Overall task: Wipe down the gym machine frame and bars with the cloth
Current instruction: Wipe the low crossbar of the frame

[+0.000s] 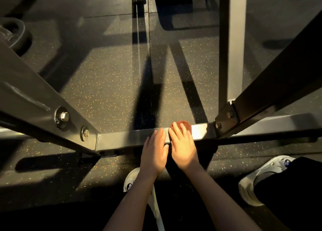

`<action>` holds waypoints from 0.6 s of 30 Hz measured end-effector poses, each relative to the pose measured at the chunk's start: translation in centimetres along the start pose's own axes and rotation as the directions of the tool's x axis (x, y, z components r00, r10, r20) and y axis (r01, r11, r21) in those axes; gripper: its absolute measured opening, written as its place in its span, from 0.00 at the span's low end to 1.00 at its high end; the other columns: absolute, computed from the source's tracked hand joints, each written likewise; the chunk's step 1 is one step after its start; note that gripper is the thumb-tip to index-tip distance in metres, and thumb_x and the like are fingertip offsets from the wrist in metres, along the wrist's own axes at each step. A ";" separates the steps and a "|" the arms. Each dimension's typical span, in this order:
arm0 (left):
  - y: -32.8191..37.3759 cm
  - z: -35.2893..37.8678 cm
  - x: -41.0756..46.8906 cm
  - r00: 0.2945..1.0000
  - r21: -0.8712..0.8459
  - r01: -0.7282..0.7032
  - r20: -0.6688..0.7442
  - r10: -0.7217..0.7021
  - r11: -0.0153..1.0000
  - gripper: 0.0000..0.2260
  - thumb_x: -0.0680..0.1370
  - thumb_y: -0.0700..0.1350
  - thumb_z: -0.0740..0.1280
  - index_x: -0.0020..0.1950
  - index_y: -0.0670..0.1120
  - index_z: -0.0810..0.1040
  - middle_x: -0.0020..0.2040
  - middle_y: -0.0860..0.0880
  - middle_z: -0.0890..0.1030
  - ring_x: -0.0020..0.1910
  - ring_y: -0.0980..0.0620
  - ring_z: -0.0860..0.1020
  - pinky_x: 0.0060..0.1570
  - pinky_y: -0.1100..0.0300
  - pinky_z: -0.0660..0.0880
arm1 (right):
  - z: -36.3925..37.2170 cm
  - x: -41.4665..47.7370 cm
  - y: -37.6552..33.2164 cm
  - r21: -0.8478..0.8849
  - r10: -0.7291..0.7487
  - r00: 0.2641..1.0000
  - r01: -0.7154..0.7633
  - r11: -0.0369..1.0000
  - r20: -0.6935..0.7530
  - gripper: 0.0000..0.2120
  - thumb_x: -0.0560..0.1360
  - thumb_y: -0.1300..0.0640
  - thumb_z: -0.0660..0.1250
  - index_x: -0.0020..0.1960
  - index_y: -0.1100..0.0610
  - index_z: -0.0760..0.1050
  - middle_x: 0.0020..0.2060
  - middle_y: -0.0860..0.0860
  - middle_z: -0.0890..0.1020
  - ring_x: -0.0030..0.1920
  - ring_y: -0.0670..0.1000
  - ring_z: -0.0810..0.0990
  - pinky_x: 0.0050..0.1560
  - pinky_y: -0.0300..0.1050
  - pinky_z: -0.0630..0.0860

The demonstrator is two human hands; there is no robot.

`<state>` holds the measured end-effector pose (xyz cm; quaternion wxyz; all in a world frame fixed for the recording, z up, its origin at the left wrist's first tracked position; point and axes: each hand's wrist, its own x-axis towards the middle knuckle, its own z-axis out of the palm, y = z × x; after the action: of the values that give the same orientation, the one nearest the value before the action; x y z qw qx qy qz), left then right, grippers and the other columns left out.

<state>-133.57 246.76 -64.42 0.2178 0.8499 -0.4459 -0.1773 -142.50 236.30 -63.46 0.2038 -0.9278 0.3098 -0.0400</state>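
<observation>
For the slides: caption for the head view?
Right hand presses a reddish cloth on the horizontal frame bar; left hand rests beside it.

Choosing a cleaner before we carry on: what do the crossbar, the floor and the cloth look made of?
Crossbar: probably steel square tube, smooth grey paint or powder coat; it glints and is bolted at the joints. Floor: likely rubber matting, matte black with orange flecks and seams. Cloth: soft reddish-brown fabric, mostly hidden under the right hand; weave unclear.

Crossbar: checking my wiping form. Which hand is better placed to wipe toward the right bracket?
Likely right. The right hand lies on the cloth on the crossbar, nearer that bracket; the left hand rests bare beside it.
</observation>
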 end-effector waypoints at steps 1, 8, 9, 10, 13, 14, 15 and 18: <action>0.1 -0.3 0.0 1.000 0.006 -0.007 0.015 0.006 1.000 0.30 0.78 0.56 0.46 0.76 0.44 0.64 0.76 0.47 0.64 0.77 0.50 0.57 0.73 0.55 0.50 | -0.6 1.1 0.5 -0.002 -0.058 0.998 0.058 0.998 0.026 0.23 0.76 0.57 0.54 0.69 0.58 0.73 0.71 0.55 0.71 0.71 0.59 0.67 0.69 0.56 0.65; 0.3 -0.3 0.3 1.000 -0.010 0.011 0.015 -0.010 1.000 0.23 0.82 0.48 0.56 0.77 0.45 0.63 0.78 0.50 0.61 0.78 0.53 0.54 0.74 0.58 0.46 | -1.0 -0.6 3.8 -0.090 0.161 0.981 -0.171 0.981 -0.105 0.25 0.75 0.53 0.50 0.67 0.61 0.73 0.68 0.59 0.73 0.68 0.63 0.70 0.65 0.58 0.70; 0.4 -0.2 0.2 1.000 -0.013 0.022 0.005 -0.021 1.000 0.24 0.81 0.51 0.53 0.76 0.44 0.64 0.77 0.50 0.62 0.78 0.52 0.55 0.75 0.55 0.49 | 0.1 -1.7 2.5 -0.088 0.168 0.983 -0.174 0.981 -0.076 0.25 0.74 0.54 0.52 0.66 0.61 0.74 0.68 0.60 0.73 0.67 0.63 0.70 0.64 0.59 0.72; 0.4 0.0 0.1 1.000 -0.011 0.026 -0.002 -0.026 1.000 0.27 0.80 0.53 0.50 0.76 0.44 0.66 0.77 0.49 0.63 0.77 0.51 0.57 0.76 0.53 0.52 | 0.9 -2.3 1.5 -0.069 0.162 0.985 -0.166 0.984 -0.061 0.26 0.73 0.55 0.52 0.66 0.61 0.75 0.67 0.60 0.74 0.67 0.64 0.71 0.63 0.59 0.73; 0.3 0.1 0.0 1.000 0.008 0.015 -0.003 -0.015 1.000 0.32 0.77 0.56 0.45 0.75 0.43 0.66 0.76 0.48 0.64 0.77 0.51 0.58 0.75 0.53 0.52 | 0.8 0.1 1.1 -0.013 0.021 0.998 -0.022 1.000 -0.064 0.23 0.73 0.58 0.54 0.63 0.58 0.78 0.66 0.57 0.76 0.66 0.62 0.73 0.62 0.56 0.72; 0.3 -0.2 0.0 1.000 0.004 0.011 0.010 -0.011 1.000 0.32 0.77 0.57 0.45 0.76 0.43 0.65 0.76 0.48 0.64 0.77 0.51 0.57 0.73 0.55 0.50 | 0.2 1.3 1.8 -0.027 -0.045 0.998 0.044 0.999 -0.037 0.22 0.74 0.58 0.55 0.63 0.58 0.78 0.66 0.56 0.76 0.66 0.62 0.74 0.63 0.56 0.72; 0.3 -0.4 0.0 1.000 0.000 0.007 0.023 -0.007 1.000 0.31 0.77 0.56 0.46 0.76 0.44 0.65 0.77 0.48 0.64 0.77 0.51 0.57 0.73 0.56 0.49 | -0.6 2.5 2.6 -0.041 -0.087 0.996 0.086 0.995 -0.017 0.20 0.75 0.58 0.56 0.63 0.58 0.77 0.66 0.57 0.76 0.65 0.61 0.74 0.64 0.56 0.71; 0.2 -1.0 0.4 0.999 -0.011 0.006 0.046 -0.006 1.000 0.23 0.82 0.48 0.56 0.76 0.44 0.64 0.77 0.48 0.63 0.78 0.51 0.56 0.74 0.54 0.52 | -1.8 3.0 4.2 -0.061 -0.005 0.997 0.000 0.998 -0.078 0.19 0.78 0.55 0.54 0.64 0.59 0.75 0.65 0.57 0.75 0.64 0.60 0.73 0.66 0.56 0.68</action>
<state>-132.98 246.53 -63.56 0.2116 0.8457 -0.4472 -0.2000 -142.79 230.86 -63.65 0.1629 -0.9318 0.3174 -0.0672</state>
